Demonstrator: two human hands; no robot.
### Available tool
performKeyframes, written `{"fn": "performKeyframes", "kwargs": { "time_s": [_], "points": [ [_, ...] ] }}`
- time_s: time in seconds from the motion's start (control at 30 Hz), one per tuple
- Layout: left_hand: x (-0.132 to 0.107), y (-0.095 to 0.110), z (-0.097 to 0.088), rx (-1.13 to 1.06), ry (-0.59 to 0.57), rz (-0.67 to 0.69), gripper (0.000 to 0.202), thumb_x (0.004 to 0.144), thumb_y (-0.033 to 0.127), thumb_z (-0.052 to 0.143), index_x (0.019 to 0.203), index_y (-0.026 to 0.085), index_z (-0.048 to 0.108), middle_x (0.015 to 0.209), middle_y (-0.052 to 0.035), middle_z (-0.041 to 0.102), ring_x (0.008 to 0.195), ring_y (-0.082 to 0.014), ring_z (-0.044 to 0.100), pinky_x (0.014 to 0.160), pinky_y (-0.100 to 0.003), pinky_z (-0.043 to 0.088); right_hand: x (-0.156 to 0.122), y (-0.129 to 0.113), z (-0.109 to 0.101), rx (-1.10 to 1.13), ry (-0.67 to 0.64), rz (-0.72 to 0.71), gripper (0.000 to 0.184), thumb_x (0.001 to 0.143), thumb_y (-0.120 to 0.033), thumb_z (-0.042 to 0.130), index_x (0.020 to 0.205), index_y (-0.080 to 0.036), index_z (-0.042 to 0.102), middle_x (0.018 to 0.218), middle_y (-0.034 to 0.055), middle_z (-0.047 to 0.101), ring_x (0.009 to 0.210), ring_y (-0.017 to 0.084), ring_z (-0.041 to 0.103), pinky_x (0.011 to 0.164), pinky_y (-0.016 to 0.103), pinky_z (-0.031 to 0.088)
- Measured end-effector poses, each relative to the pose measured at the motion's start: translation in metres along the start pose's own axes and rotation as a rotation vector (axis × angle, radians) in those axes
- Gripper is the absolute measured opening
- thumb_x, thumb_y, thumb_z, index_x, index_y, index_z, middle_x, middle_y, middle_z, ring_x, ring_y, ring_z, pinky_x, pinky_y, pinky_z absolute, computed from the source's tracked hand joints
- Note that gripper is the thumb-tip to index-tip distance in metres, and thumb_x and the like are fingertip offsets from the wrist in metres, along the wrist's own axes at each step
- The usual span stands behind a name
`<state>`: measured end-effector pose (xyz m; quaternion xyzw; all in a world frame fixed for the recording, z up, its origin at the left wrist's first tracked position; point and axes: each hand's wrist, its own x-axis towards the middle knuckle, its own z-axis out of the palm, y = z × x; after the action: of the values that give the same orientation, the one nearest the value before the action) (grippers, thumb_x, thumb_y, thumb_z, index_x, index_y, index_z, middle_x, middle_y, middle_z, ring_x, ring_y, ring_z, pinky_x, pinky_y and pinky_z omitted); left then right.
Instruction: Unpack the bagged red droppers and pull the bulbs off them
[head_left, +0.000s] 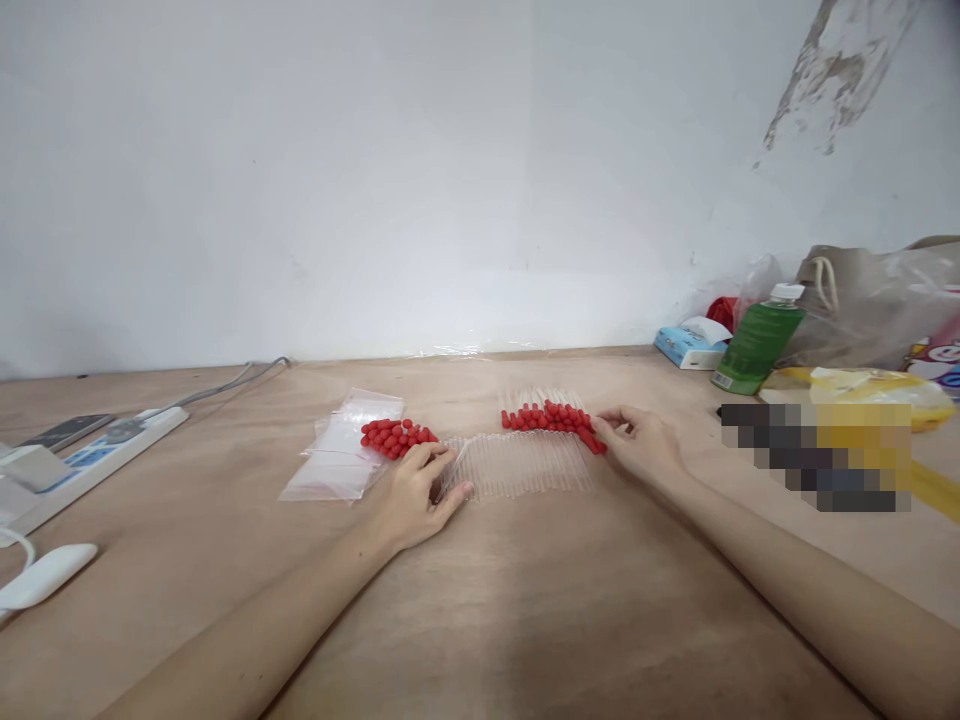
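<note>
In the middle of the table a row of clear thin tubes (517, 465) lies side by side. My left hand (420, 495) rests at the row's left end, thumb and forefinger apart, touching the nearest tubes. Just beyond that hand, a heap of loose red rubber bulbs (391, 437) lies partly on clear plastic bags (330, 470). Behind the row, more tubes with red bulbs (551, 415) on their near ends lie bunched together. At the right end of this bunch my right hand (637, 438) has its fingertips closed against a red bulb; the exact grip is partly hidden.
A white power strip (150, 430) with a cable and a white plug-in device (52, 575) occupy the left. Along the right stand a tissue pack (690, 345), a green bottle (757, 340) and plastic bags (855, 385). A blurred-out patch (832, 455) covers something there. A white wall rises behind.
</note>
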<state>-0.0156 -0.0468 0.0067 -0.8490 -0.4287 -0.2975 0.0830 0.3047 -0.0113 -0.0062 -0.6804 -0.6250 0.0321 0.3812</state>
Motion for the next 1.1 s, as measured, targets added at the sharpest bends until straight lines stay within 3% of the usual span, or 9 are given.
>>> {"fn": "performKeyframes", "kwargs": {
  "time_s": [0.2,0.37,0.57,0.77,0.9,1.0,1.1],
  "points": [
    [-0.005,-0.004,-0.004,-0.121,-0.074,0.074,0.038,0.074,0.024,0.054,0.111,0.019,0.055,0.107,-0.0083,0.052,0.094,-0.0201,0.053,0.081,-0.035,0.048,0.015,-0.016,0.001,-0.173,-0.029,-0.259,0.031,0.077,-0.042,0.049,0.1,-0.028,0.064,0.093,0.0051,0.064,0.091,0.023,0.052,0.071,0.035,0.029],
    [-0.003,-0.003,-0.005,-0.155,-0.15,0.106,0.028,0.077,0.026,0.049,0.102,0.02,0.061,0.088,-0.005,0.051,0.073,-0.0139,0.053,0.066,-0.028,0.048,0.022,-0.022,0.007,-0.267,-0.089,-0.26,0.025,0.077,-0.035,0.048,0.095,-0.032,0.066,0.089,0.0042,0.064,0.088,0.023,0.05,0.073,0.038,0.025],
    [0.0,0.0,-0.009,-0.123,-0.234,0.045,0.032,0.078,0.031,0.049,0.106,0.019,0.06,0.078,-0.0031,0.053,0.066,-0.013,0.052,0.061,-0.027,0.046,0.024,-0.019,0.013,-0.243,-0.106,-0.271,0.024,0.078,-0.031,0.047,0.091,-0.032,0.067,0.086,0.0027,0.065,0.088,0.021,0.05,0.077,0.039,0.022],
    [-0.003,-0.004,-0.004,-0.147,-0.221,0.002,0.031,0.078,0.031,0.05,0.105,0.019,0.06,0.081,-0.0027,0.053,0.064,-0.0117,0.052,0.061,-0.026,0.046,0.02,-0.016,0.016,-0.166,-0.002,-0.267,0.023,0.079,-0.032,0.047,0.087,-0.028,0.067,0.085,0.0032,0.066,0.087,0.021,0.051,0.079,0.04,0.022],
    [-0.005,-0.012,-0.002,-0.156,-0.223,0.002,0.033,0.079,0.035,0.051,0.108,0.02,0.058,0.089,-0.0032,0.053,0.066,-0.0116,0.052,0.064,-0.027,0.047,0.019,-0.017,0.015,-0.058,0.152,-0.236,0.022,0.079,-0.033,0.047,0.086,-0.025,0.066,0.084,0.0028,0.066,0.085,0.02,0.052,0.082,0.041,0.023],
    [-0.005,-0.017,-0.002,-0.186,-0.23,0.014,0.034,0.079,0.037,0.053,0.108,0.021,0.057,0.093,-0.0036,0.052,0.066,-0.011,0.052,0.065,-0.027,0.047,0.019,-0.021,0.009,0.067,0.289,-0.223,0.022,0.08,-0.033,0.046,0.087,-0.023,0.065,0.086,0.0031,0.065,0.082,0.019,0.053,0.083,0.04,0.028],
    [-0.004,-0.024,-0.002,-0.247,-0.239,0.037,0.036,0.078,0.04,0.056,0.109,0.021,0.056,0.095,-0.004,0.05,0.067,-0.0101,0.051,0.065,-0.026,0.047,0.015,-0.03,0.003,0.239,0.318,-0.227,0.023,0.083,-0.034,0.044,0.091,-0.021,0.061,0.089,0.0043,0.065,0.08,0.018,0.055,0.08,0.037,0.034]
  ]
}}
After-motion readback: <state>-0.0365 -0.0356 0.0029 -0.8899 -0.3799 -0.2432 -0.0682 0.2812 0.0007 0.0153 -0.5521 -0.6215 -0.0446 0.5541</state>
